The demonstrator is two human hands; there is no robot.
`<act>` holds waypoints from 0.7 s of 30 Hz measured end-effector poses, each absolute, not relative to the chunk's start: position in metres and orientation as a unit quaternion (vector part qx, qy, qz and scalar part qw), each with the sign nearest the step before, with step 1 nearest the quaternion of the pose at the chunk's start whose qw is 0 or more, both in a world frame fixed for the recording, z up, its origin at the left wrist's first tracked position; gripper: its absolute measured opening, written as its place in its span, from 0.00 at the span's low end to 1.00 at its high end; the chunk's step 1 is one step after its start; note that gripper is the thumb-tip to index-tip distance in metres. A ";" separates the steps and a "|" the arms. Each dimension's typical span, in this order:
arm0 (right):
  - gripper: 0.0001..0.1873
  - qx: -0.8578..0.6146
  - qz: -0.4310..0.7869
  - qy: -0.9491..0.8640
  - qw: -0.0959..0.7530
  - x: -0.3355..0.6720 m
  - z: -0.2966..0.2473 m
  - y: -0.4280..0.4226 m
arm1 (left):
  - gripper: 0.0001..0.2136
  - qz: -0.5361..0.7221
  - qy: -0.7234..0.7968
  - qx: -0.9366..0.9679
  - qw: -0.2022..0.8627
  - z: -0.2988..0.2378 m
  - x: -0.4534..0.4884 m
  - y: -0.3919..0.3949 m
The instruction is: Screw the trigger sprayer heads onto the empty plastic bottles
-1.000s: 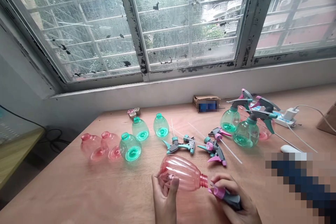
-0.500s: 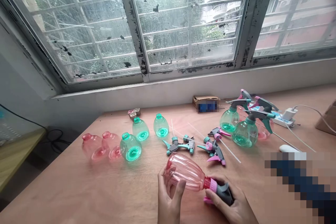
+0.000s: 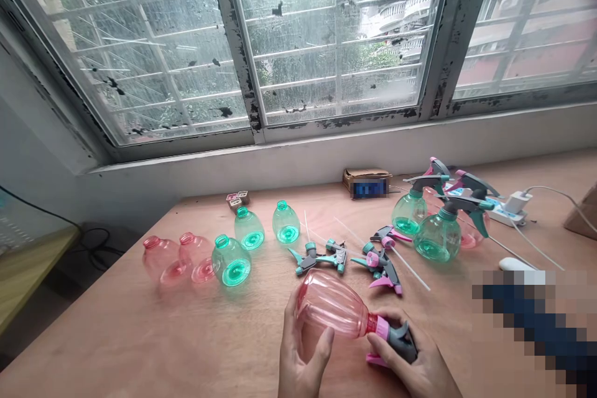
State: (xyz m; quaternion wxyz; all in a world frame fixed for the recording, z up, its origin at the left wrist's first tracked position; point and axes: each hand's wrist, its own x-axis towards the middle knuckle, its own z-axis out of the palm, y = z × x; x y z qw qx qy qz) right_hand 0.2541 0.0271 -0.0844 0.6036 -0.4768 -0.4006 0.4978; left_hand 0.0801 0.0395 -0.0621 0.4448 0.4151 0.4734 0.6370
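A: Where do we have the parts?

B: We hold the red bottle [image 3: 332,305] nearly on its side over the table [image 3: 186,336], neck [image 3: 372,323] toward our right. Our left hand [image 3: 301,357] cups its base end; our right hand [image 3: 415,364] grasps the spray head [image 3: 402,343], pink collar [image 3: 383,328] at the neck.

A: Which faults should we guard against?

B: Cross-threading, we judge: a collar set askew may bind. A loose left-hand cup could let the smooth bottle spin. Swinging it away from us could knock the loose spray heads [image 3: 310,258] just beyond.

A: Is the tube straight inside?

B: We cannot tell.
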 end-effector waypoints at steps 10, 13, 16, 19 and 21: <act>0.20 -0.506 0.467 -0.446 0.572 0.262 -0.094 0.028 | 0.38 0.633 0.509 0.384 0.439 -0.067 0.082 0.042; 0.20 -0.502 0.469 -0.443 0.575 0.262 -0.093 0.028 | 0.38 0.626 0.510 0.390 0.442 -0.072 0.080 0.044; 0.21 -0.484 0.488 -0.418 0.594 0.259 -0.088 0.028 | 0.35 0.615 0.503 0.415 0.443 -0.076 0.078 0.046; 0.21 -0.474 0.506 -0.384 0.610 0.258 -0.083 0.029 | 0.34 0.612 0.504 0.432 0.430 -0.079 0.077 0.048; 0.22 -0.468 0.517 -0.371 0.613 0.259 -0.083 0.030 | 0.34 0.606 0.505 0.442 0.427 -0.079 0.078 0.048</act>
